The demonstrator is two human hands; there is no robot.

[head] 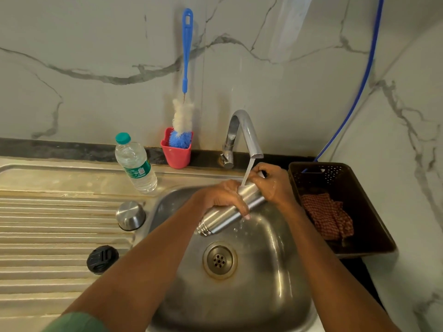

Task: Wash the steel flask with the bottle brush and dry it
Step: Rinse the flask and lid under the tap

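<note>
The person is rinsing the flask (221,221) over the sink (239,298). It is lying tilted, at 12 o'clock from the drain (219,259), with its upper end pointing to 2 o'clock under the tap (244,130). The left grip (225,197) is wrapping its fingers over the flask's middle. The right grip (271,183) is curling round the upper end, where the stream (248,172) is landing.

To do this well, I judge the person should be rolling the flask slowly so the water is reaching all round, with one grip clamping firmly, since wet steel is likely slippery. Which end is the mouth I cannot tell.

The brush (183,116) is standing in a red cup (177,154) at 11 o'clock, untouched. The cloth (326,216) is waiting in the basket (374,212) at 3 o'clock for drying.
</note>
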